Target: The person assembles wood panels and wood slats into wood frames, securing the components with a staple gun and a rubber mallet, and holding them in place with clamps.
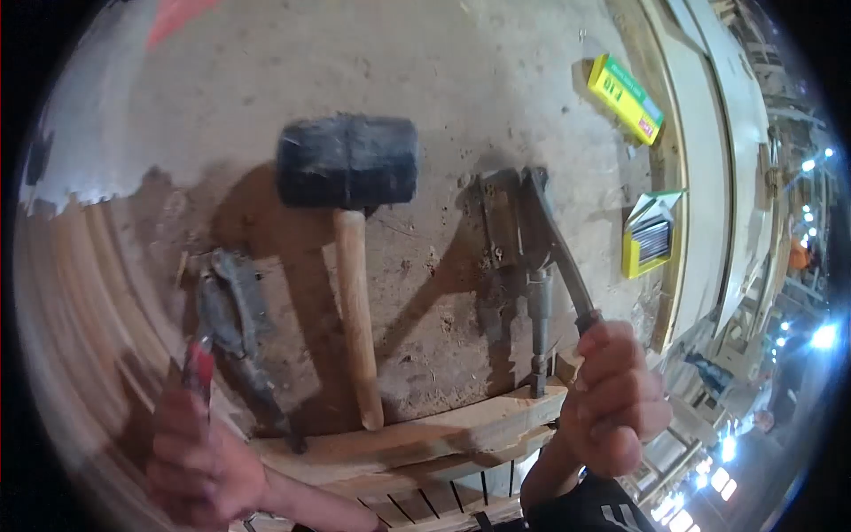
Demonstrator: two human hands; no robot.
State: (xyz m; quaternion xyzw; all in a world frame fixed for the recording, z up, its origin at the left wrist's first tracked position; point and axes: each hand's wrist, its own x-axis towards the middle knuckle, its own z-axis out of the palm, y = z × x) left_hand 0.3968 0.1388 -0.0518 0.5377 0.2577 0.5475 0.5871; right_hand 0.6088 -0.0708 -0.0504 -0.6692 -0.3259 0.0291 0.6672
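My left hand, at the lower left, is closed around a red-handled tool whose narrow metal end points up toward a dark metal tool on the worktop. My right hand, at the lower right, makes a fist around the lower end of a long, curved dark metal bar. The bar's upper end overlaps a metal tool with a cylindrical fitting. Between my hands lies a mallet with a black head and a wooden handle pointing toward me.
A wooden edge strip runs along the worktop's near side. To the right are a closed yellow-green box and an opened one with dark strips inside. Pale boards line the right side. Lights shine beyond.
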